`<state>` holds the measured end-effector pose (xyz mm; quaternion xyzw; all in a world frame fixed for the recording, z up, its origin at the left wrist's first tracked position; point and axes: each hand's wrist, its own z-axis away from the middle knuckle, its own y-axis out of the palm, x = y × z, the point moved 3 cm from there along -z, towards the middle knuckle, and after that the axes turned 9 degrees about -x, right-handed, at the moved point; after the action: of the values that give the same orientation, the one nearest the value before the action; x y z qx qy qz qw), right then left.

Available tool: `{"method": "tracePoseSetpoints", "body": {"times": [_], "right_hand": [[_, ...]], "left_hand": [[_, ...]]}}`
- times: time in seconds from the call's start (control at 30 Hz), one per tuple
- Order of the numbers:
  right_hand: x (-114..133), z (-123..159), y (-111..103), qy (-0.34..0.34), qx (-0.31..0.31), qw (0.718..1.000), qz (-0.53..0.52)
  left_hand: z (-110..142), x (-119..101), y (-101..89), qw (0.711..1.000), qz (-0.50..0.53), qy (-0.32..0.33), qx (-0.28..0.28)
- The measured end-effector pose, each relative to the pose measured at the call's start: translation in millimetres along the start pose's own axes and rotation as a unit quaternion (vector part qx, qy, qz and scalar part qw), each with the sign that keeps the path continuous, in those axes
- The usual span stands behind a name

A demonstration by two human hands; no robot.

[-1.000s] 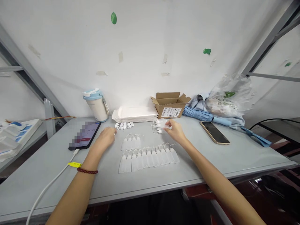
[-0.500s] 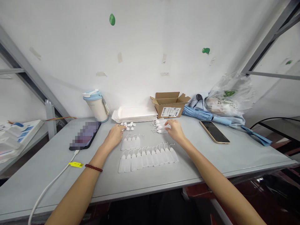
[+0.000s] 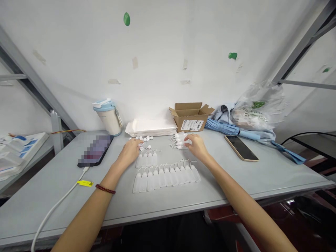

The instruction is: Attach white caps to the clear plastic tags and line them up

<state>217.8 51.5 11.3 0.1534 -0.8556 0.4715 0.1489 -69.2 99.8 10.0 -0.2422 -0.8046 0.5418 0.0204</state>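
Two rows of small translucent squeeze bottles lie on the grey table (image 3: 236, 182): a long front row (image 3: 166, 174) and a short back row (image 3: 147, 159). My left hand (image 3: 130, 151) rests with curled fingers at a scatter of small white caps (image 3: 144, 139), its fingertips touching them; what they pinch is hidden. My right hand (image 3: 196, 146) reaches into a loose pile of bottles (image 3: 180, 140) in front of a cardboard box (image 3: 191, 117), fingers closed round one bottle.
A black phone (image 3: 95, 150) on a white cable lies left, a second phone (image 3: 240, 148) right. A blue-lidded jug (image 3: 109, 117), a stack of white trays (image 3: 151, 127), a blue umbrella (image 3: 231, 128) and a plastic bag (image 3: 258, 108) line the wall.
My left hand has moved right from beside the phone to the white caps. My right hand stayed at the loose bottle pile, shifting only slightly.
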Motion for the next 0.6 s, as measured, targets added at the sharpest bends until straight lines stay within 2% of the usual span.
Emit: {"method": "tracePoseSetpoints", "body": {"times": [0.13,0.23,0.3,0.4,0.47,0.6], "right_hand": [[9.5,3.2,-3.2,-0.042,-0.026,0.999,0.014],[31.1,11.5,-7.1,-0.142,-0.015,0.989,-0.048],[48.8,20.3,-7.8,-0.211,0.034,0.97,-0.115],[70.1,33.7,-4.0,-0.268,0.136,0.937,-0.176],[77.5,39.4,0.2,-0.282,0.177,0.926,-0.18],[79.8,43.1,6.6,-0.278,0.218,0.919,-0.172]], "left_hand": [[-0.3,-4.9,-6.2,1.0,0.013,-0.006,-0.012],[0.0,-9.5,-9.9,0.999,0.045,-0.012,-0.016],[0.7,-13.1,-11.1,0.997,0.068,-0.014,-0.017],[2.0,-19.3,-11.8,0.995,0.095,-0.006,-0.028],[3.0,-23.7,-12.2,0.994,0.107,0.001,-0.036],[4.7,-30.6,-15.2,0.993,0.11,0.009,-0.052]]}}
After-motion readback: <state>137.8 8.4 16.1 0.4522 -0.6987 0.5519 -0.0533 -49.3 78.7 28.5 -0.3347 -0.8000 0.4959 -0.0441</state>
